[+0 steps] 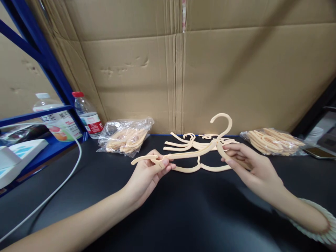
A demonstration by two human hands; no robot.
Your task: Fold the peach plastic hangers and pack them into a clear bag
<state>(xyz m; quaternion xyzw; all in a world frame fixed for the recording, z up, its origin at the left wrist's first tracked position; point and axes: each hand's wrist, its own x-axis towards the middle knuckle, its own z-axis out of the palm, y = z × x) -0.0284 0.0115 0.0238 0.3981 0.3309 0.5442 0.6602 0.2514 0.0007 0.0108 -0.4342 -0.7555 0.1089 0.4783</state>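
Note:
A cream-coloured plastic clothes hanger (194, 153) is held up above the black table, its hook (230, 122) pointing upward. My left hand (147, 176) pinches its left end between thumb and fingers. From that hand a short curved piece (143, 159) sticks out to the left. My right hand (259, 171) is closed on the hanger's right arm, which its fingers partly cover. Below the hanger shows a scalloped bar (215, 169) with a small upright peg in its middle; I cannot tell whether it is joined to the hanger.
Behind the hanger lie loose hanger parts (178, 144). Clear bags of hanger parts stand at left (128, 138) and right (275, 140), with a phone (319, 152) beside the right one. Bottles (90, 119), a blue rack (39, 52) and a white cable (63, 182) are on the left.

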